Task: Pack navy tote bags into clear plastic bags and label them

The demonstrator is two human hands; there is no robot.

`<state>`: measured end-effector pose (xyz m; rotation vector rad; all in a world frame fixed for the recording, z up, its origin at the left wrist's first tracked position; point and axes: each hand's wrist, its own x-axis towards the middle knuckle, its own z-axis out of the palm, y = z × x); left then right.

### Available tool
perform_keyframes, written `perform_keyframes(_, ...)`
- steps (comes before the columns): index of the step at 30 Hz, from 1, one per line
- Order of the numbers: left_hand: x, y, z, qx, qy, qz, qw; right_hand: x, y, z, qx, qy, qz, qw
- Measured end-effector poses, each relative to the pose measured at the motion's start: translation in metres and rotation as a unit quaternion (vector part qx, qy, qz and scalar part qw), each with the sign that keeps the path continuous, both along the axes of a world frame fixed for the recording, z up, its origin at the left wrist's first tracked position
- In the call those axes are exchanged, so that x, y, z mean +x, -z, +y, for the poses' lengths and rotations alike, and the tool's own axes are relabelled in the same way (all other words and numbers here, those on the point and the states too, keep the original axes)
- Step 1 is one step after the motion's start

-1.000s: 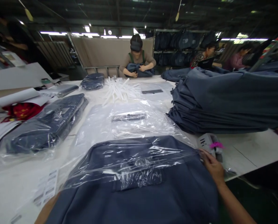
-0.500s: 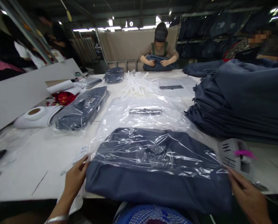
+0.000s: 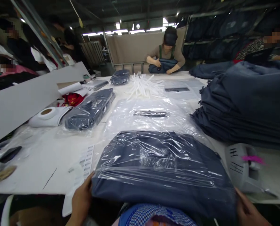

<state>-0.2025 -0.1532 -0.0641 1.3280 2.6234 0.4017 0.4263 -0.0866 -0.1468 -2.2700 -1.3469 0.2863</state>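
A folded dark blue garment [image 3: 163,185] lies at the table's near edge, most of it inside a clear plastic bag [image 3: 154,150]. My left hand [image 3: 82,201] grips the bag's open edge at the garment's left corner. My right hand [image 3: 248,210] holds the bag's edge at the right corner, its fingers partly cut off by the frame. The garment's near strip sticks out of the bag uncovered.
A tall stack of folded blue garments [image 3: 245,103] fills the right. A grey tagging gun [image 3: 243,166] sits by my right hand. Bagged garments [image 3: 90,108], a tape roll [image 3: 47,114], white strips [image 3: 144,86] and label sheets [image 3: 85,160] lie left and ahead. A person [image 3: 166,53] folds cloth at the far end.
The bag has slid further toward me over the garment. Both hands have moved down to the near corners, and the view has shifted slightly right.
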Motion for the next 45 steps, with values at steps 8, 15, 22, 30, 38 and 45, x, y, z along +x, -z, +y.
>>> perform_keyframes(8, -0.012, -0.081, 0.024, -0.094, 0.062, 0.117, 0.987, -0.037, -0.068, 0.007, 0.027, -0.085, -0.063, 0.994)
perform_keyframes(15, 0.095, -0.083, 0.072, 0.114, 0.403, 0.121, 0.9, -0.109, -0.099, 0.013, 0.139, -0.336, -0.056, 0.93)
perform_keyframes(22, 0.13, -0.024, 0.065, 0.092, 0.516, 0.151, 0.838, -0.122, -0.093, -0.038, 0.212, -0.209, 0.062, 0.953)
perform_keyframes(30, 0.178, -0.046, 0.08, 0.124, 0.585, 0.137, 0.79, -0.156, -0.041, -0.081, -0.062, -0.021, 0.579, 0.812)
perform_keyframes(38, 0.223, -0.014, 0.064, 0.106, 0.617, 0.143, 0.767, -0.208, -0.035, -0.062, -0.021, -0.085, 0.832, 0.548)
perform_keyframes(45, 0.225, 0.003, 0.045, 0.148, 0.574, 0.157, 0.79, -0.209, -0.063, -0.055, 0.022, -0.144, 0.786, 0.601)
